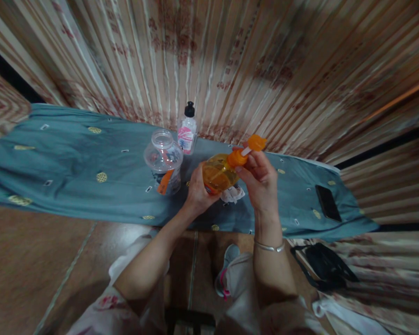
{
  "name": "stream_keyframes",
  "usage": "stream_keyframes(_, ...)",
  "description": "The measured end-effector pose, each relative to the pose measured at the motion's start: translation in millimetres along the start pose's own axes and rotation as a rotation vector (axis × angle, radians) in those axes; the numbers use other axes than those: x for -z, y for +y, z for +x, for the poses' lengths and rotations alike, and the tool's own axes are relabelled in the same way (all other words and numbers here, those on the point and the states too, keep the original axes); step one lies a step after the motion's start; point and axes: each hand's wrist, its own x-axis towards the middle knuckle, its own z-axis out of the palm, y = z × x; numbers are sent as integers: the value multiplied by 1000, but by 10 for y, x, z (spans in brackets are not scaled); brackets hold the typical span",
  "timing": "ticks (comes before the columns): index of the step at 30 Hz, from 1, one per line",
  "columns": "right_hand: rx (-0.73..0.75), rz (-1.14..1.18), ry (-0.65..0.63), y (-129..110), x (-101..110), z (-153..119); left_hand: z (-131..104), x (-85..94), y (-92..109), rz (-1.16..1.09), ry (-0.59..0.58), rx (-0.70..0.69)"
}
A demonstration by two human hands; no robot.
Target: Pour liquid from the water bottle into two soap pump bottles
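Note:
My left hand (199,190) is wrapped round the body of a clear bottle of yellow-orange liquid (218,173), which tilts to the right above the table. At its neck, my right hand (260,179) has its fingers closed on the orange pump top (238,158), whose orange head (257,143) points up and right. A clear, wide plastic jar (163,160) with an orange label stands to the left of my left hand. Behind the jar is a clear bottle with a black cap and pink label (186,135). Under the held bottle lies a crumpled white item (233,194).
The narrow table wears a green-blue cloth (70,163) with yellow patterns. A black phone (328,203) lies at its right end. Patterned curtains (195,56) hang behind. A black bag (326,266) is below the table at the right.

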Motion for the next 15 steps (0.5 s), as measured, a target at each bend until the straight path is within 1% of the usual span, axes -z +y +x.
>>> stream_keyframes(4,24,-51,50,25,-6,5,1,10,14,-9,3,-6)
stream_keyframes(7,34,-77,74,29,-14,-3,16,32,38,6,-19,0)
stream_keyframes(12,4,-70,-4,-1,-2,-25,24,44,46,9,-27,2)
stream_keyframes(15,-14,-65,-15,15,-4,-26,13,31,27,13,-14,-8)
